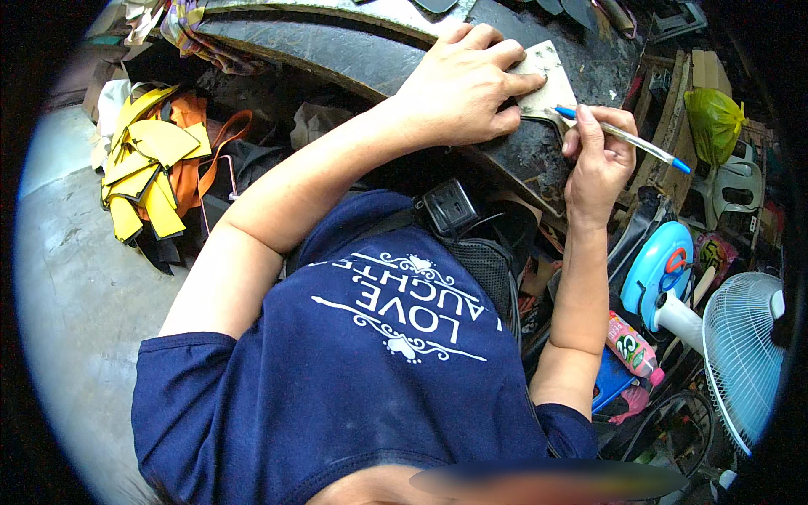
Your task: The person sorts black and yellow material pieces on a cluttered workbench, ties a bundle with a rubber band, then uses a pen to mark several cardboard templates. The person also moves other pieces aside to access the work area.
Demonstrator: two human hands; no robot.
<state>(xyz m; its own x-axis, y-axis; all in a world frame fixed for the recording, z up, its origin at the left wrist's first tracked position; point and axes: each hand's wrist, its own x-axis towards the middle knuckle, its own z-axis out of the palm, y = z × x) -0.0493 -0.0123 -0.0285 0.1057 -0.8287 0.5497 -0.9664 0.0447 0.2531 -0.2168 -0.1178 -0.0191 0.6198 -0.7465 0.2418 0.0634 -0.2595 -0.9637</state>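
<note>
A pale template is traced on dark material.
The template [543,80] is pressed flat onto the dark sheet [539,156] by the spread left hand [463,88]; a blue pen [623,135] is gripped in the right hand [598,160] at the template's edge.

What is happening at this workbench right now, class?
A person in a dark blue shirt leans over a dark work surface. The left hand presses a pale flat template down on dark sheet material. The right hand holds a blue-capped pen with its tip at the template's edge. Yellow and orange cut pieces lie piled to the left, and a fan stands at the right.
</note>
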